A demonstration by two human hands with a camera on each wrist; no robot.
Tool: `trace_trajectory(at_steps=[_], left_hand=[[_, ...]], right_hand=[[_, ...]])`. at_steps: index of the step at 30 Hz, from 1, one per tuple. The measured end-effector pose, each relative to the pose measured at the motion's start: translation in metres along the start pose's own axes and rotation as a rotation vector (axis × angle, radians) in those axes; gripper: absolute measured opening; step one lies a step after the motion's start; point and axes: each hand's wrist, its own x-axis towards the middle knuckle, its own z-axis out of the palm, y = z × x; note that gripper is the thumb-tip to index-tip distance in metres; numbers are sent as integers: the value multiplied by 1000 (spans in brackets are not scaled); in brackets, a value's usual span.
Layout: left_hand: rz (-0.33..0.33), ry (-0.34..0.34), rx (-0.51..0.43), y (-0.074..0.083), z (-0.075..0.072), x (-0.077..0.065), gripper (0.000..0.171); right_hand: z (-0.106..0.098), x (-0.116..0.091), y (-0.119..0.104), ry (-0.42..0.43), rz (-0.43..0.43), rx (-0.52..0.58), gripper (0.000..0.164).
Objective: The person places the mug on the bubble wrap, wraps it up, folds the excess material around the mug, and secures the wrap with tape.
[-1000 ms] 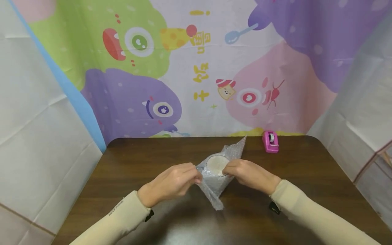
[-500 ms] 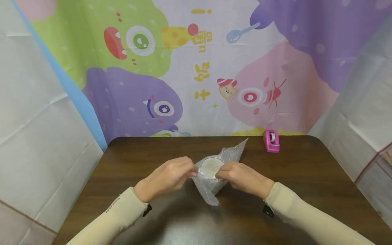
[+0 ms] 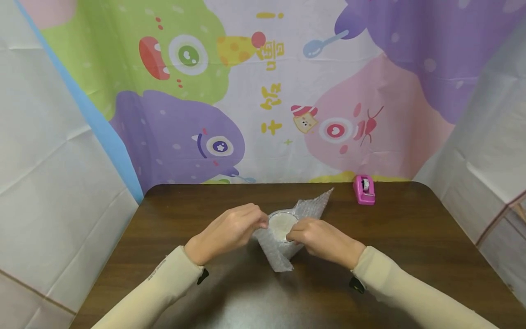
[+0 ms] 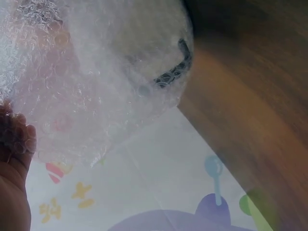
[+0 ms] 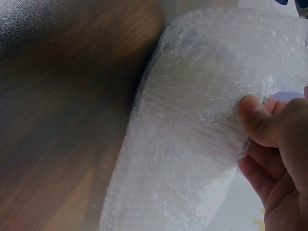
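Note:
On the table stands a pale, round-topped cylindrical thing [image 3: 282, 225], like a cup, wrapped in clear bubble wrap [image 3: 274, 253]. The wrap's loose corners stick out toward the front and the back right. At its left edge my left hand [image 3: 235, 228] pinches the sheet; in the left wrist view those fingers [image 4: 19, 137] show partly through the plastic. My right hand [image 3: 324, 240] grips the wrap at the right of the rim, its thumb [image 5: 257, 120] pressed on the outside. Through the film, a dark curved mark [image 4: 175, 72] appears on the pale side.
A pink tape dispenser [image 3: 364, 189] stands at the back right of the brown table [image 3: 185, 201]. A cartoon-printed cloth [image 3: 271, 151] hangs behind the table's far edge, with pale sheets [image 3: 61, 160] on both sides.
The wrapped cylinder has shifted slightly left. My left hand has moved a little farther up and away along the wrap's left edge; my right hand has shifted left with the bundle.

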Motion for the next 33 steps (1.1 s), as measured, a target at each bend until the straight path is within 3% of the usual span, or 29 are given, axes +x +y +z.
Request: trace_trajectory(at_steps=[13, 33], left_hand=[[8, -9, -1, -7, 8, 13, 5], [-8, -67, -15, -14, 11, 28, 3]], right_hand=[[0, 2, 0, -39, 5, 10, 29], [1, 1, 0, -13, 3, 3, 35]])
